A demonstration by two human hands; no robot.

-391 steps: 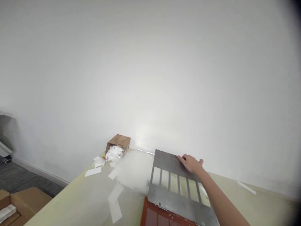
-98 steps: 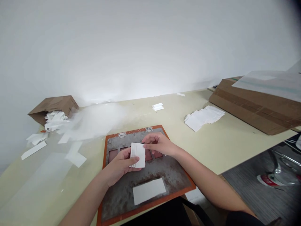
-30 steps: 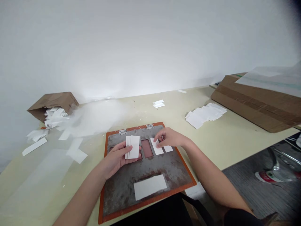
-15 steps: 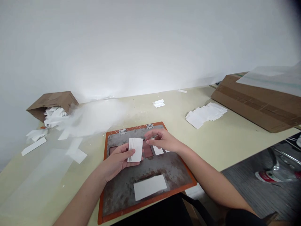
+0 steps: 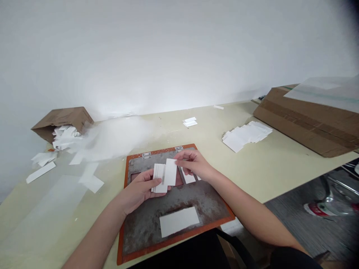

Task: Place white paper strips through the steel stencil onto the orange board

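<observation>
My left hand point(image 5: 144, 186) grips a small fanned stack of white cards point(image 5: 159, 177), thumb on top. A single white card point(image 5: 171, 172) is pinched between the thumb and fingers of my right hand point(image 5: 192, 164), its left edge overlapping the stack. Both hands are over a grey metal plate point(image 5: 143, 231) in an orange-brown frame point(image 5: 121, 239), with two hinges along its far edge. Rectangular openings run across the plate; white card point(image 5: 188, 177) shows in one beneath my right hand, and a reddish base point(image 5: 178, 179) in another. A wider white card point(image 5: 179, 222) lies at the near side.
An open cardboard box point(image 5: 64, 116) spilling white scraps point(image 5: 66, 136) lies at the left, beside translucent sheets point(image 5: 114, 138). A spread pile of white cards point(image 5: 246, 135) lies at the right, before a large cardboard box point(image 5: 311, 119). Small white pieces point(image 5: 190, 121) sit at the back.
My right hand, empty before, has closed on the top card of the stack and shifted it to the right. My left hand has stayed almost still with the stack.
</observation>
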